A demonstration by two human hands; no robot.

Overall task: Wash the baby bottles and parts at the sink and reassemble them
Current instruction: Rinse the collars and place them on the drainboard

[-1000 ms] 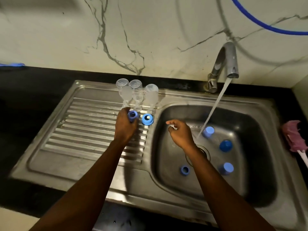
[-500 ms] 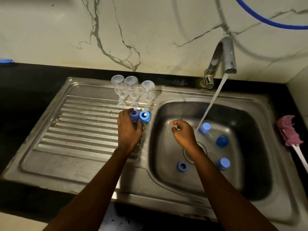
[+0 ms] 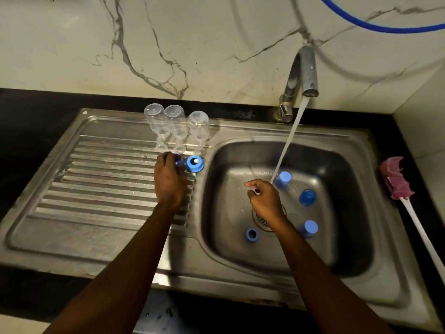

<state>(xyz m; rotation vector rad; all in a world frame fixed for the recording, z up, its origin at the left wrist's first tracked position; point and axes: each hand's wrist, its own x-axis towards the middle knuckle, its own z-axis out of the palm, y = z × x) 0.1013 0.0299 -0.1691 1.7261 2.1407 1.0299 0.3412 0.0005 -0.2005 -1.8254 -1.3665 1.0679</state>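
Two blue rings [image 3: 195,163] closer, left hand [image 3: 169,179] gripping

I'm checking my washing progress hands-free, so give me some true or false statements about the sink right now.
The tap is running: true.
Three clear bottles stand upside down on the drainboard: true.
The pink bottle brush lies in the basin: false, it lies to the basin's right.
The left hand is empty: false, it grips a blue part.
The right hand pinches a small pale part: true.
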